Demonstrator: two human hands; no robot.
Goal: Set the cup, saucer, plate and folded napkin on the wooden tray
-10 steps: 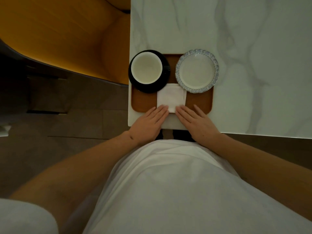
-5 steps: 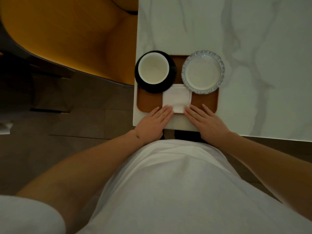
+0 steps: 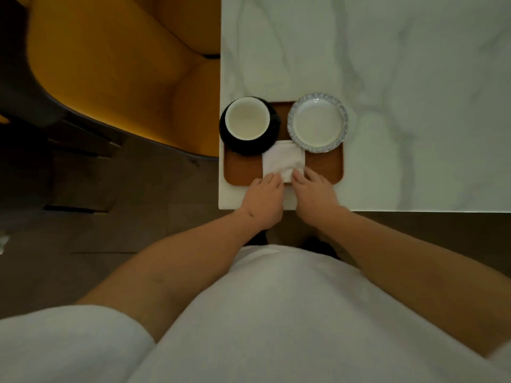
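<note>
- Brown rectangular wooden tray (image 3: 243, 171) lies at the near left corner of the white marble tabletop (image 3: 401, 64), centre of the frame.
- Left hand (image 3: 264, 199) reaches forward from lower centre; its fingers curl down onto the near left corner of the white folded napkin (image 3: 283, 160) and pinch it.
- Right hand (image 3: 315, 193) mirrors this pose beside it; its fingertips curl onto the napkin's near right corner, where the cloth is puckered.
- Both forearms converge from the lower frame edges, wrists above the table's near edge.
- Napkin rests on the tray's near middle, its far corners touching the black round saucer (image 3: 250, 145) and the blue-rimmed white plate (image 3: 317, 123).
- White cup (image 3: 247, 118) stands on the saucer at the tray's far left; the plate occupies the far right.
- Change from half a second ago: fingers then lay flat and straight at the napkin's near edge; now they are bent, and the cloth is wrinkled.
- Yellow upholstered chair (image 3: 116, 67) fills the upper left.
</note>
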